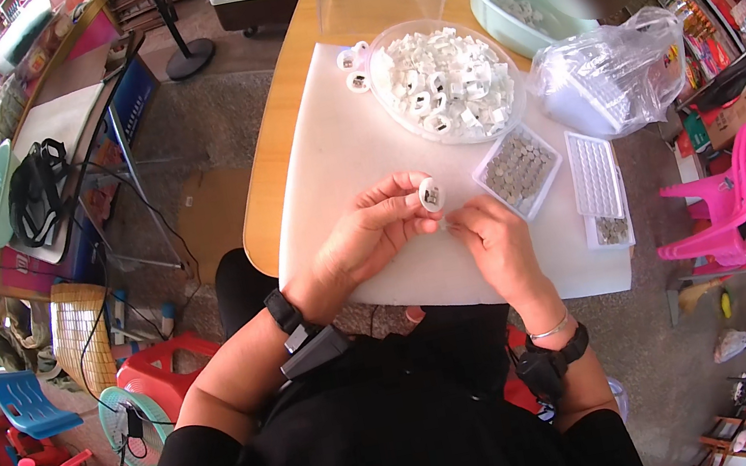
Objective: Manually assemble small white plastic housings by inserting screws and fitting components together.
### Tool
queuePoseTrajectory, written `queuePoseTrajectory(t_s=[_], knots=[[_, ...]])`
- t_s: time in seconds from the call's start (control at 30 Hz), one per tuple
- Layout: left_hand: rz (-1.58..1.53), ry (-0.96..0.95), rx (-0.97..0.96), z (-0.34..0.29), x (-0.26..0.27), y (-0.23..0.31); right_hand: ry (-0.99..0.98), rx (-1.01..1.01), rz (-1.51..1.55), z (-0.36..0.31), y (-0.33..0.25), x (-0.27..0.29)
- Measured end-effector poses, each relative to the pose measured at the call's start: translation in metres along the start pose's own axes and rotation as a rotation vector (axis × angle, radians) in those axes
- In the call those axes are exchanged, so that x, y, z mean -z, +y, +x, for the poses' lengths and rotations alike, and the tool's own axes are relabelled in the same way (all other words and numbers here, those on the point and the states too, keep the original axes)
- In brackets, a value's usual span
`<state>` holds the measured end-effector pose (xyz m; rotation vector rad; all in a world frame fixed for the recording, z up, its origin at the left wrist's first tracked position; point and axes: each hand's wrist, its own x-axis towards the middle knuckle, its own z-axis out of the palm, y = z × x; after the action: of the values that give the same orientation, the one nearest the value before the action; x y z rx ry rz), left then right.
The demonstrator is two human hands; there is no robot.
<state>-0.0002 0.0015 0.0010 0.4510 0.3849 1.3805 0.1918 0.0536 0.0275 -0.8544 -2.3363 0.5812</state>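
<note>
Nearest among the working parts, the right hand (pixel 497 246) is bent over the white sheet (pixel 559 270), thumb and fingertips drawn together; whether anything small is pinched there, I cannot tell. Just left of it and slightly farther, the left hand (pixel 368 234) grips a small round white piece (pixel 431 194) between thumb and forefinger. The piece stands on edge, held up with its dark-marked face visible, its longer outline running roughly near to far. It lies just far and left of the right fingertips, so the gap between the two hands is short; the left is the nearer hand, already on it. Beyond the right hand, a little to the right, sits a square tray (pixel 549 190) of small silvery bits. Farther still, straight beyond the piece, stands a round tub (pixel 521 97) heaped with white pieces.
</note>
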Motion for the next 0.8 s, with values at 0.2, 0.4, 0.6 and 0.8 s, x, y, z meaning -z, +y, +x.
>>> queuePoseTrajectory(t_s=[0.2,0.4,0.6,0.8], knots=[[0.000,0.017,0.020,0.000,0.001,0.001,0.168,-0.209,0.179,-0.005,-0.005,0.004],[-0.016,-0.021,0.031,-0.002,-0.001,0.001,0.315,-0.120,0.369,-0.003,-0.038,0.007],[0.009,-0.087,0.053,-0.001,0.000,-0.001,0.348,0.049,0.170,-0.001,-0.040,-0.001],[0.026,-0.100,0.056,-0.001,0.003,-0.002,0.348,0.060,0.164,-0.002,-0.042,0.000]])
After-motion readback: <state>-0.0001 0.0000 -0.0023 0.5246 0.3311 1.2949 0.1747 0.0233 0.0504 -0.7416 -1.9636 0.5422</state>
